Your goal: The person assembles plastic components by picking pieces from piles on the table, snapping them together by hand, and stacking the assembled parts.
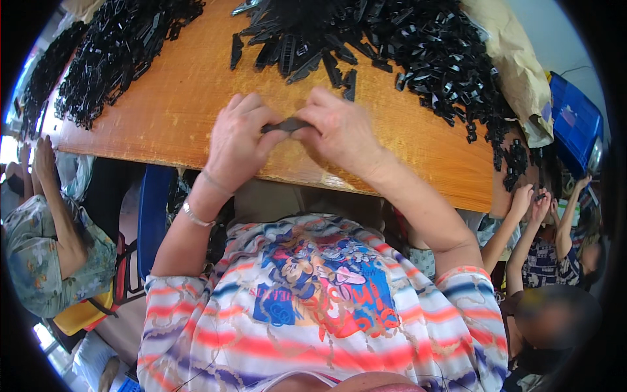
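Between my two hands, above the near part of the wooden table, is a small, dark, elongated plastic piece. My left hand pinches its left end between thumb and fingers. At its right end, my right hand has its fingers closed on it, hiding that end. The exact kind of piece cannot be made out. Just beyond my hands lies a pile of long black plastic clips, a few of them spread loose toward me.
Smaller black plastic parts are heaped at the right, beside a brown paper bag and a blue crate. Another black heap lies at the far left. People sit on both sides; a co-worker's hands work at the right.
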`<state>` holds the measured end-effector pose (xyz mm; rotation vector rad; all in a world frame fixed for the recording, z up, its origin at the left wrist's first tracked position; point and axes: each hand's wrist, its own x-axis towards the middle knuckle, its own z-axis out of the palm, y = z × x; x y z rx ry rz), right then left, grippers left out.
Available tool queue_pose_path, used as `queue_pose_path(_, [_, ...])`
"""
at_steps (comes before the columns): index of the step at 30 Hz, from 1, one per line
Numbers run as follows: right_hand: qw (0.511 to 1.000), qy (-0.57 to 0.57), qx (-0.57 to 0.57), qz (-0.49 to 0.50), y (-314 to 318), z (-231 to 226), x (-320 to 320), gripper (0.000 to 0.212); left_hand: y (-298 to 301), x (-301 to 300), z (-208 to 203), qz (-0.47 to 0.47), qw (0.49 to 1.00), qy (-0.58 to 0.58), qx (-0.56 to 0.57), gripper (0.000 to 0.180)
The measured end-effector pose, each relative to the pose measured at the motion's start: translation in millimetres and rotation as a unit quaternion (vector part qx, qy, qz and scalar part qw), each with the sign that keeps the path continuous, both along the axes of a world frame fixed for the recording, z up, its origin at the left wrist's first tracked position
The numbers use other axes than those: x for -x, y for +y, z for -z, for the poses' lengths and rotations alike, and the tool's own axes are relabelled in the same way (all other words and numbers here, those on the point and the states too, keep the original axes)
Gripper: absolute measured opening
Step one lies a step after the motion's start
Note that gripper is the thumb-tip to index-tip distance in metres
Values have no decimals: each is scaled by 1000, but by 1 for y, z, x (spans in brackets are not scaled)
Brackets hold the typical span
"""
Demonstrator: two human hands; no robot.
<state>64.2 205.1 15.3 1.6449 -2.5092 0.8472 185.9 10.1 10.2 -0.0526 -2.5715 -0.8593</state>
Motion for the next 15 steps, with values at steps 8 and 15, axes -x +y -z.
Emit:
queue_pose_path(8, [995, -7, 69, 75, 67, -13, 36, 21, -70, -77, -62, -4, 986, -168, -11, 32])
queue_pose_path(15, [965, 143, -63, 211, 121, -21, 104, 30, 46, 40, -37, -22, 992, -122, -18, 37])
